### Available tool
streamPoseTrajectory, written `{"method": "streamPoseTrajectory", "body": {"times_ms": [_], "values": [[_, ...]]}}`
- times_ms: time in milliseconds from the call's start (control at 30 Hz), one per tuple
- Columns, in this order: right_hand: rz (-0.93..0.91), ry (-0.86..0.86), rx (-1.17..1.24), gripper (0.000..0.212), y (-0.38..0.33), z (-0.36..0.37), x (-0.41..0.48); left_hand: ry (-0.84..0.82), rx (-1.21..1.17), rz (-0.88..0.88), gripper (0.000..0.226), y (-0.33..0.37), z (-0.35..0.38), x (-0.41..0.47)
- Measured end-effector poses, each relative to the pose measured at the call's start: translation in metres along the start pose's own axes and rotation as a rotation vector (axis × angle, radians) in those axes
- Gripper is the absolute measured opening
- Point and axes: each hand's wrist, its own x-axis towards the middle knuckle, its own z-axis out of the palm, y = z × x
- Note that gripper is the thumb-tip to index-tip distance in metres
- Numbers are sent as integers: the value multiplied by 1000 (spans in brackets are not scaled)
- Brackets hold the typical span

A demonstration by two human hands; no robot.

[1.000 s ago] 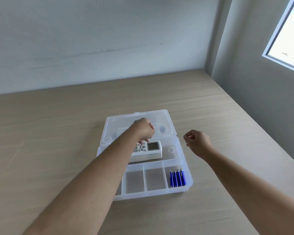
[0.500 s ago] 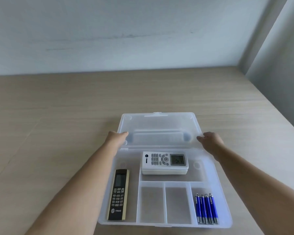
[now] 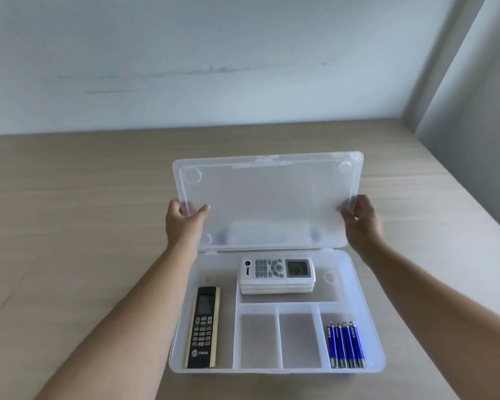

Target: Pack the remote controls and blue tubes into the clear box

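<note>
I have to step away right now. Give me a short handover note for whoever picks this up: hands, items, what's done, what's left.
Left hand grips the left edge of the lid; right hand grips its right edge. The lid stands raised, roughly upright on its hinge.
Clear box sits on the table.
Black remote lies in the left compartment, white remotes stacked in the back one, blue tubes in the front right one. The two middle front compartments are empty.
Done: everything visible is packed.
Left: probably lower the lid shut.

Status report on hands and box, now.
Left hand and right hand grip lid, half raised. Remotes, blue tubes in clear box. Nothing blocking closure.
</note>
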Motion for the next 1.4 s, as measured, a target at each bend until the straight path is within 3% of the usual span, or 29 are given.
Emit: {"method": "streamPoseTrajectory", "body": {"times_ms": [133,267,400,500,667,833,933,1033,1233,1400], "values": [[-106,73,26,11,-38,-35,-16,-52,29,284,43,46,-38,-22],[-318,57,-77,15,-47,-77,-71,-138,306,453,26,64,-76,-55],[-711,51,-425,23,-30,-104,-126,-301,683,573,6,49,-114,-99],[-846,-32,-588,31,-3,-112,-160,-408,1008,560,33,18,-129,-131],[-788,-242,-832,40,41,-112,-208,-617,1279,561,58,-41,-137,-162],[-604,-388,-844,40,40,-94,-229,-603,1304,537,62,-63,-129,-182],[-564,-504,-845,57,33,-77,-243,-656,1314,605,75,-70,-119,-204],[-506,-630,-928,81,37,-60,-260,-720,1363,480,94,-85,-110,-224],[-530,-655,-1015,99,44,-64,-267,-722,1422,480,107,-94,-113,-230],[-432,-781,-1099,116,40,-60,-265,-956,1527,344,123,-81,-110,-222]]}}
